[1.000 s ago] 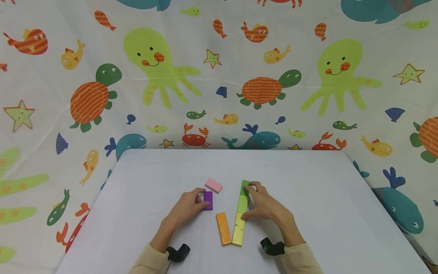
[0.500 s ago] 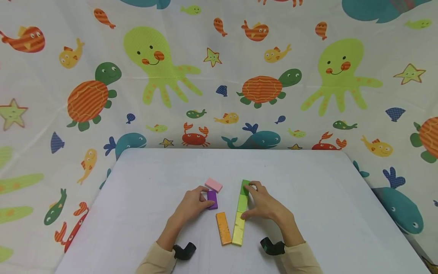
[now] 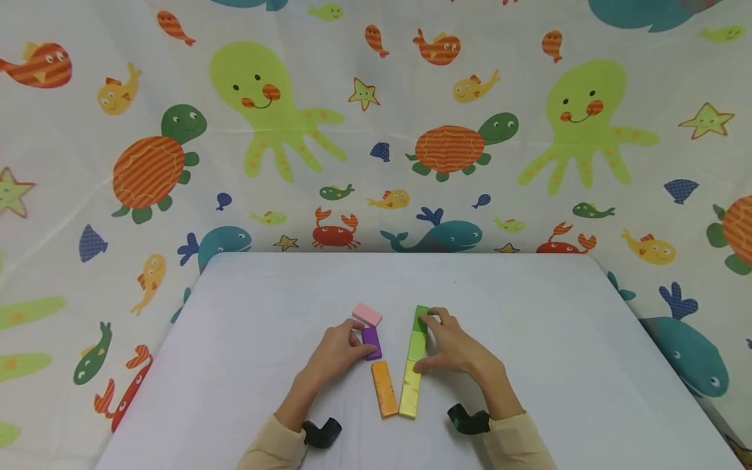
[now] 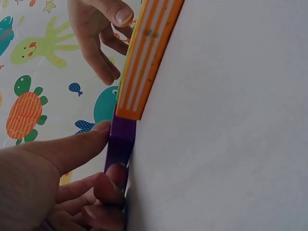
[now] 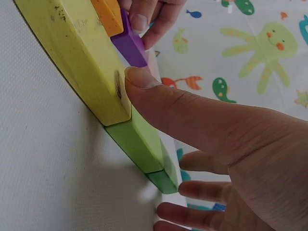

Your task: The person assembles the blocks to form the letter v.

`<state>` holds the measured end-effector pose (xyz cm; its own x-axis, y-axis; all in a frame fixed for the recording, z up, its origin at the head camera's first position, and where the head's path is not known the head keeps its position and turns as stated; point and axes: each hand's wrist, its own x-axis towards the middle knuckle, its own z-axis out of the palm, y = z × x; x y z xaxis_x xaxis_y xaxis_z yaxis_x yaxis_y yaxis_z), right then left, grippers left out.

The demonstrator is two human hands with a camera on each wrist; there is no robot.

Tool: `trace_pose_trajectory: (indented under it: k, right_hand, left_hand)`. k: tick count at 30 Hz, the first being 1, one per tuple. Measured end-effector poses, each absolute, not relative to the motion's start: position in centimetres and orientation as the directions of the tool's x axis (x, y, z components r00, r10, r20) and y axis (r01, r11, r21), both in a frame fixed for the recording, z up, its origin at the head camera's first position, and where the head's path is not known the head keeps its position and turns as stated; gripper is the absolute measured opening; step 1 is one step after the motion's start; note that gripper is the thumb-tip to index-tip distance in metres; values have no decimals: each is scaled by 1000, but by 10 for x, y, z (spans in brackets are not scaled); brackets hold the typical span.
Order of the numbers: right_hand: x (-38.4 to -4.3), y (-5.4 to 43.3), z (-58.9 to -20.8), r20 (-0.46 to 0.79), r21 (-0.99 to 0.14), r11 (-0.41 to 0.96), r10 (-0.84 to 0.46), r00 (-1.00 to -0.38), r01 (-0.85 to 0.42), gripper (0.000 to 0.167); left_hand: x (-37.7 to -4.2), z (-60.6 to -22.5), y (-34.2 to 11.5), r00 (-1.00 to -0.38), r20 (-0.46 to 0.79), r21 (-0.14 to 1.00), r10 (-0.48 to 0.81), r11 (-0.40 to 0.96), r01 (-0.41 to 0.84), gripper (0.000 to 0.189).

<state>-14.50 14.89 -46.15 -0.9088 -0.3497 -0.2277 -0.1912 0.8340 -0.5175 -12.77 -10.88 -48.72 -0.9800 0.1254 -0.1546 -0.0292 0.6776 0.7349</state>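
My left hand (image 3: 333,356) pinches a small purple block (image 3: 371,341) between thumb and fingertips, flat on the white table. Just in front of that block lies a longer orange block (image 3: 384,390); in the left wrist view the two look touching or nearly so. To the right, a yellow block (image 3: 410,395), a light green block (image 3: 416,346) and a darker green block (image 3: 420,318) form one straight row. Along this row my right hand (image 3: 457,344) rests its thumb on the yellow block's side, with a finger at the darker green block. Its fingers are spread and loosely bent.
A pink block (image 3: 367,314) lies tilted behind the purple one, close to its far end. The white table (image 3: 529,313) stretches to both sides. Behind it hangs a cloth (image 3: 364,156) printed with sea animals. A black wrist camera (image 3: 322,433) sits at the left cuff.
My left hand has slid the purple block to the right, and its near end has swung rightward toward the orange block's far end. The right hand and its row stay in place.
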Motion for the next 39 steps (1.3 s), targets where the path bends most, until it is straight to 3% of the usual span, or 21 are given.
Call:
trace_pose_trajectory:
  k: [15,39]
  right_hand:
    - [-146,147,-462,-211,-508,836,-352,-912,-206,103]
    - [-146,147,-462,-229,-488,848,-353,-907,-207,102]
  left_hand:
    - [-126,-487,-105,-984,-120,724,132,690,4,53]
    - [-124,-486,-103,-976,-177,721,129,691,-40,53]
